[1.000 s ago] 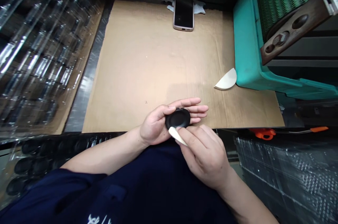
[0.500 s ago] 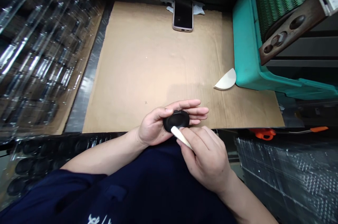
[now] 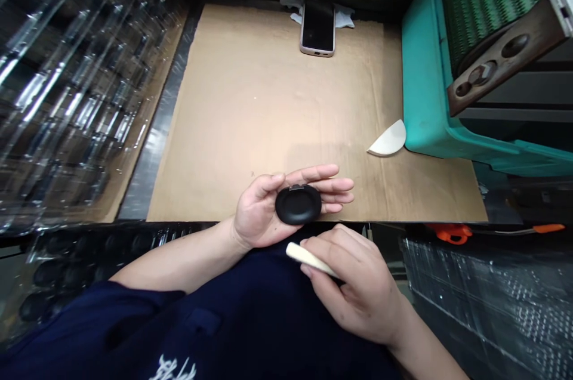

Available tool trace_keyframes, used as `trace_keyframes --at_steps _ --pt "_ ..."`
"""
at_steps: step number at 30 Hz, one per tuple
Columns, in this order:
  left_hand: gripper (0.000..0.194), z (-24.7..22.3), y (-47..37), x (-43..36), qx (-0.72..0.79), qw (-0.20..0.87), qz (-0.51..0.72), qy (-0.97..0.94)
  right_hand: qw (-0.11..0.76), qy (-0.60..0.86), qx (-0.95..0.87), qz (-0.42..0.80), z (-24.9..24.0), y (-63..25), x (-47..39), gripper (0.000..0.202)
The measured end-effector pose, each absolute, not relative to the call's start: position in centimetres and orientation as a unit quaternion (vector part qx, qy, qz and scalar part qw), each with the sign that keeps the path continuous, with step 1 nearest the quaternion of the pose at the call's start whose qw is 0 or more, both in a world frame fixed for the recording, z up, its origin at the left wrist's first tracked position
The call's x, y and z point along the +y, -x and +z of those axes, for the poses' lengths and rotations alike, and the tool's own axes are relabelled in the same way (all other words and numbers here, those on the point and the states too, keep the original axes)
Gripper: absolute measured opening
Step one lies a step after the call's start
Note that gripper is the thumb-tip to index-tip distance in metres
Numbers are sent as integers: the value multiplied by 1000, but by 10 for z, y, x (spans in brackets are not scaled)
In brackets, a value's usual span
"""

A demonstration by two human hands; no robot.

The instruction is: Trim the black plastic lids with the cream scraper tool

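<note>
Below the black dish [image 3: 298, 206], the navy shirt [image 3: 268, 326] bears illegible white lettering [image 3: 173, 369].

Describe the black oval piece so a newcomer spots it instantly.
Find the brown cardboard sheet; by its near edge, the left hand is open, palm up. On that hand rests the black oval piece, dished side up. Unlike the pale pad pinched in the right hand, it is dark and hollow-faced.

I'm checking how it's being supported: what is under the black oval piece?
The open left hand lies under the black oval piece; palm and fingers show around its rim. The piece hides its own underside and the skin directly beneath.
</note>
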State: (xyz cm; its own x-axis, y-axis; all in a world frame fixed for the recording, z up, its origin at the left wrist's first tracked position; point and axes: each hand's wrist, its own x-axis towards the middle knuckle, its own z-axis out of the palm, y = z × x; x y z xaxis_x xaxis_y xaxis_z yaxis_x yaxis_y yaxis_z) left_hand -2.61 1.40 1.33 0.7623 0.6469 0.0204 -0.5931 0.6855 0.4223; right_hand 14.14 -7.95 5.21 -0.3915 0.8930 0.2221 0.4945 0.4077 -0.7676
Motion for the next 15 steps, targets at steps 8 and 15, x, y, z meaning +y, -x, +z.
trace_keyframes --at_steps 8,15 --pt "52 24 25 6 103 905 359 -202 325 491 -804 87 39 -136 -84 31" --pt "52 24 29 2 138 923 325 -153 314 530 -788 -18 35 -149 -68 33"
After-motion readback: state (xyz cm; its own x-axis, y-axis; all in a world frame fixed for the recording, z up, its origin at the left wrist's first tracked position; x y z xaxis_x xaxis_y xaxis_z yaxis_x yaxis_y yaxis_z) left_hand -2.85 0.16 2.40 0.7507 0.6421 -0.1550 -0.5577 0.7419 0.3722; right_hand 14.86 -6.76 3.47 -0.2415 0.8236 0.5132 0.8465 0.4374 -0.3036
